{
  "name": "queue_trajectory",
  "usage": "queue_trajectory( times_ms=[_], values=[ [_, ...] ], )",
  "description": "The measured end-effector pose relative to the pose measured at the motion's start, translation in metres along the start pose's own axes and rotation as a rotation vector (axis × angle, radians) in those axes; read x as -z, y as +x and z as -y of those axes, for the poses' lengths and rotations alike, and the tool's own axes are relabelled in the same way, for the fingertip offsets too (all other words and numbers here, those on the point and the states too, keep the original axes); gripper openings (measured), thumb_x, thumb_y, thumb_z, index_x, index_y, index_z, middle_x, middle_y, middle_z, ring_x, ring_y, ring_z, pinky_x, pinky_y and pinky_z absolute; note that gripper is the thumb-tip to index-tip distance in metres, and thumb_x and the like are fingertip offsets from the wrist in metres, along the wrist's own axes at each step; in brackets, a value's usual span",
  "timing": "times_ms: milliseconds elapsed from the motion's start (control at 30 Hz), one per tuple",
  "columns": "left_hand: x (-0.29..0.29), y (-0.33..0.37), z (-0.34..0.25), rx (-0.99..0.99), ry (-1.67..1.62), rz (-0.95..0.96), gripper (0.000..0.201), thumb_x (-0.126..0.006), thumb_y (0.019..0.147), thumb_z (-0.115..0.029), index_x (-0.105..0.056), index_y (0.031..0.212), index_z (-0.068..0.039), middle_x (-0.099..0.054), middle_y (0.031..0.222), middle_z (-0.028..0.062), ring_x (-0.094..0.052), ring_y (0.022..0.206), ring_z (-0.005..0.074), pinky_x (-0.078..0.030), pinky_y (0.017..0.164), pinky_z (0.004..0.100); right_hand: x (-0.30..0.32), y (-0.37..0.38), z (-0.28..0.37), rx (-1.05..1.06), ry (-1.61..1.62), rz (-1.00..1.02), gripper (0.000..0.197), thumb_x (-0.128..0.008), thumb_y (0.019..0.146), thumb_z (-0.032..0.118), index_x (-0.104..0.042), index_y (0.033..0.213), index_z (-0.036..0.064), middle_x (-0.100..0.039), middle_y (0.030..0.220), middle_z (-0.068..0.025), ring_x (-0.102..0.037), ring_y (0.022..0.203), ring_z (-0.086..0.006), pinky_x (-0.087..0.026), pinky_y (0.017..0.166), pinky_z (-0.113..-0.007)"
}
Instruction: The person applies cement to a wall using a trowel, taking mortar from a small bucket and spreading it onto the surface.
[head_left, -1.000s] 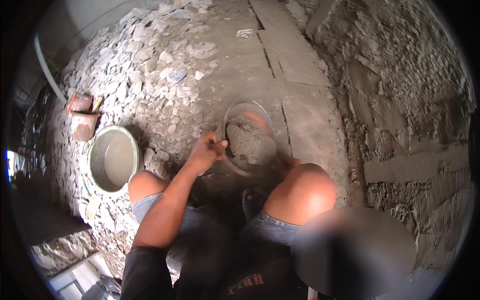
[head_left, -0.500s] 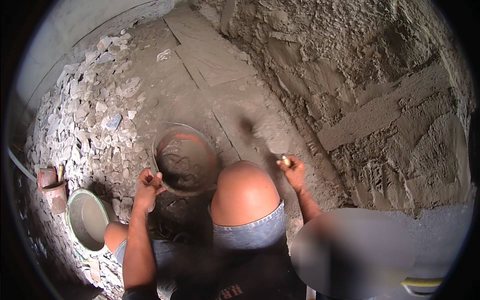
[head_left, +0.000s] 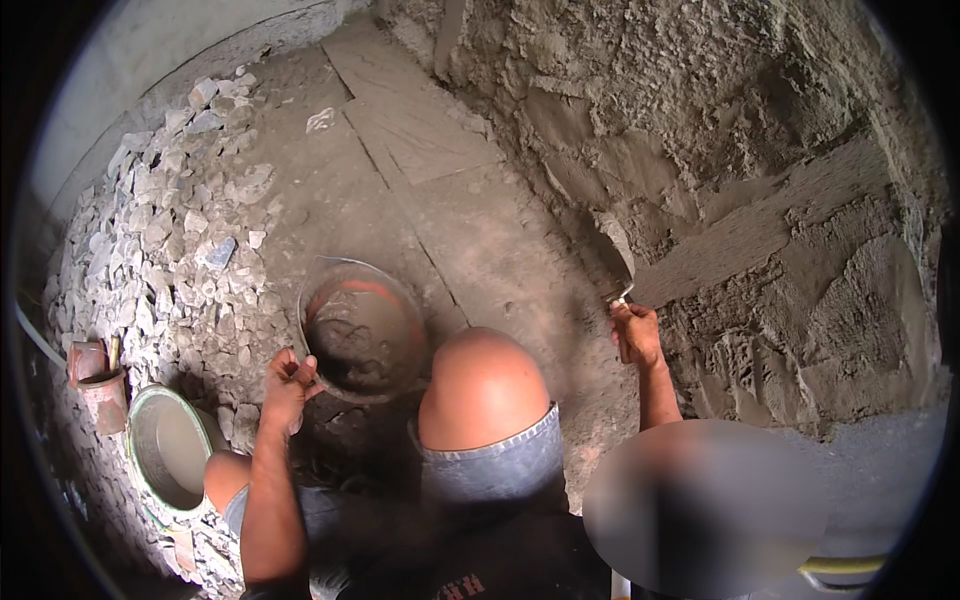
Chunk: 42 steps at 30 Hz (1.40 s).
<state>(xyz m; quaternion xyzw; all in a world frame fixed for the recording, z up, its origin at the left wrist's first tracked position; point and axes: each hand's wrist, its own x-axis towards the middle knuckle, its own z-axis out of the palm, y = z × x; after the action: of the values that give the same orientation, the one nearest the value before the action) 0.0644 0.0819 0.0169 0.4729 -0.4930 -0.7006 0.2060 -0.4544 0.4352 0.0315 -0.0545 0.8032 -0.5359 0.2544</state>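
My left hand (head_left: 289, 388) pinches the near left rim of a round bucket (head_left: 350, 286) with an orange inner wall. Wet grey mortar (head_left: 365, 340) lies inside it. My right hand (head_left: 638, 333) is closed round the handle of a trowel (head_left: 622, 262). The trowel's blade is tilted up at the lower edge of the wall (head_left: 760, 245), which carries rough wet mortar. Whether the blade touches the wall, I cannot tell. Mortar on the blade is hard to make out.
Broken stones (head_left: 165, 240) are heaped on the left. Among them stand a green-rimmed bucket (head_left: 137, 455) holding greyish liquid and a small reddish container (head_left: 103, 405). My bent knee (head_left: 485, 385) is between my hands. A blurred oval patch covers the lower right.
My right hand has carried the trowel up and to the right, from over the floor to the foot of the wall. My left hand stays at the bucket rim.
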Motion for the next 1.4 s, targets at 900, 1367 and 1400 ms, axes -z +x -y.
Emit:
queue_trajectory(
  times_ms=[900, 1367, 1400],
  values=[
    [0.012, 0.004, 0.003, 0.008, -0.057, -0.018, 0.027, -0.071, 0.100, -0.013, -0.048, 0.087, -0.017, -0.049, 0.079, -0.0080, -0.053, 0.070, 0.0039, -0.054, 0.063, 0.0256, 0.018, -0.079, 0.044, 0.424, -0.790, -0.275, 0.023, -0.070, 0.098, 0.023, -0.068, 0.095, 0.0001, -0.071, 0.078, -0.0113, -0.065, 0.070, -0.0236, -0.053, 0.068, -0.040],
    [0.009, 0.002, 0.000, 0.005, -0.078, -0.008, 0.028, -0.069, 0.100, -0.011, -0.047, 0.085, -0.017, -0.050, 0.081, -0.0075, -0.052, 0.072, 0.0045, -0.055, 0.064, 0.0266, 0.052, -0.117, 0.103, 0.385, -0.711, -0.506, 0.032, -0.073, 0.098, 0.026, -0.069, 0.105, -0.0052, -0.073, 0.086, -0.0125, -0.065, 0.076, -0.0181, -0.054, 0.071, -0.036],
    [0.009, 0.004, 0.002, 0.008, -0.080, -0.005, 0.028, -0.069, 0.100, -0.011, -0.047, 0.085, -0.017, -0.050, 0.081, -0.0075, -0.052, 0.072, 0.0045, -0.055, 0.064, 0.0266, 0.053, -0.122, 0.114, 0.406, -0.698, -0.533, 0.032, -0.073, 0.098, 0.026, -0.068, 0.106, -0.0048, -0.073, 0.086, -0.0130, -0.065, 0.076, -0.0179, -0.054, 0.072, -0.036]
  ],
)
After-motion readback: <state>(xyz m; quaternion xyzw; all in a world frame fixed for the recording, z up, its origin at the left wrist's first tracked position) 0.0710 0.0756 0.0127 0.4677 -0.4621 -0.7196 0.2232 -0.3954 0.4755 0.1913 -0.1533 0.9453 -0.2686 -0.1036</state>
